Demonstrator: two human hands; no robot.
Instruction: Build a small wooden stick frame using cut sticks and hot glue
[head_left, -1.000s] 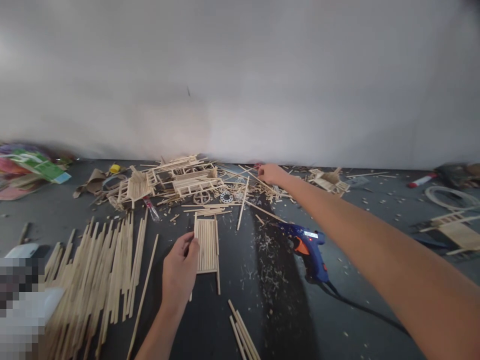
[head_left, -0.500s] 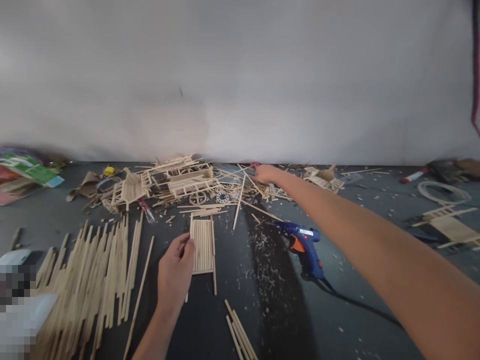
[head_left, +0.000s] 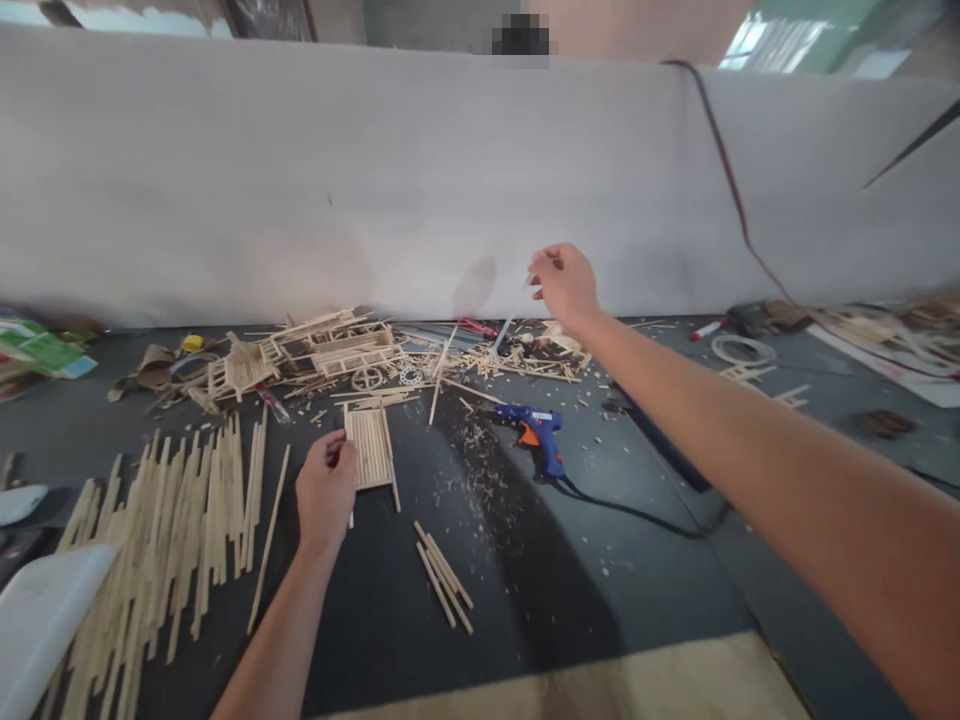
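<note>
My left hand is closed on the left edge of a small panel of wooden sticks, which lies flat on the dark table. Farther off, my right hand is raised in front of the white partition, fingers bent together. A thin translucent stick, apparently a glue stick, slants down from its fingertips. A blue glue gun with an orange trigger lies on its side, right of the panel. Several short sticks rest nearer me.
Long wooden sticks cover the left side. Small stick-built models and offcuts line the partition. The glue gun's black cord runs right. A coil of clear tubing lies at the far right.
My right hand has lifted from the pile by the partition, bringing up the translucent stick. The camera view has tilted up and turned right. My left hand stays on the panel.
</note>
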